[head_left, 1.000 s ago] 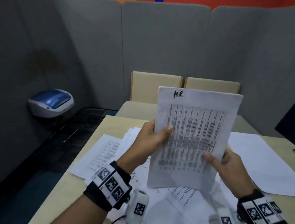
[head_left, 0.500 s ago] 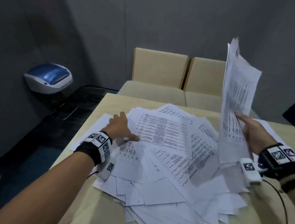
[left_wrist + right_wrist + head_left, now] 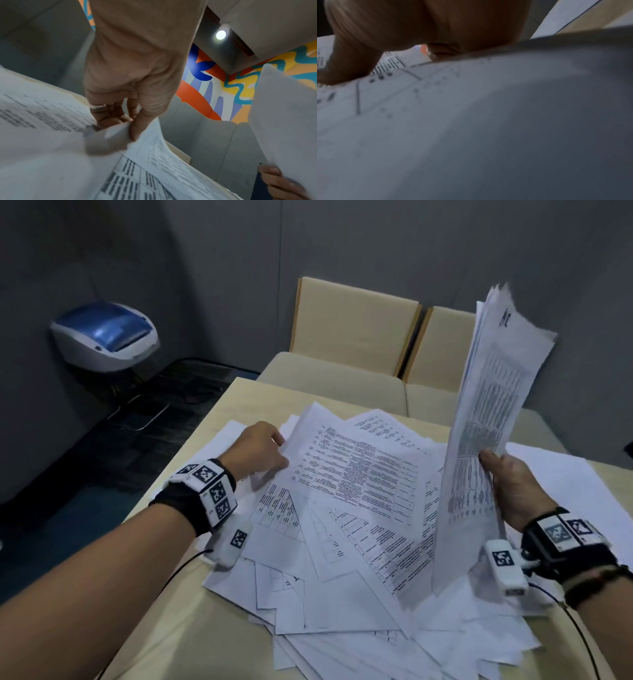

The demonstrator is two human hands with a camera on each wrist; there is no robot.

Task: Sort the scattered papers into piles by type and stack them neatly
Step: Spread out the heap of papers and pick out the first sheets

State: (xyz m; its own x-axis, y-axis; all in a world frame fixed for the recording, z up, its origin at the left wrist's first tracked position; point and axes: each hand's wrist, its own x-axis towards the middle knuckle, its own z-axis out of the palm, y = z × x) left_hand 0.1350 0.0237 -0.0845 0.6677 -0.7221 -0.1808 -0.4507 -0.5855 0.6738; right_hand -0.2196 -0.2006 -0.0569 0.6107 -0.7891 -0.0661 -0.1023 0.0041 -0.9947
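A loose heap of printed white papers (image 3: pixel 342 542) covers the light wooden table (image 3: pixel 219 412). My left hand (image 3: pixel 270 450) pinches the left edge of the topmost text sheet (image 3: pixel 356 470) between thumb and fingers; the left wrist view shows that pinch (image 3: pixel 126 127) on the lifted corner. My right hand (image 3: pixel 513 484) grips a thin stack of table-printed sheets (image 3: pixel 489 412) upright above the heap's right side, handwriting at its top. The right wrist view is filled by blurred paper (image 3: pixel 488 121) under the palm.
A flat white pile (image 3: pixel 582 494) lies at the table's right. Two beige chairs (image 3: pixel 352 323) stand behind the table against grey partition panels. A white and blue printer (image 3: pixel 106 337) sits on a dark side surface at the left.
One second ago both hands held the stack upright in front of me. The left hand let go, reached down to the heap and now pinches the top sheet's edge. The right hand carried the stack rightwards.
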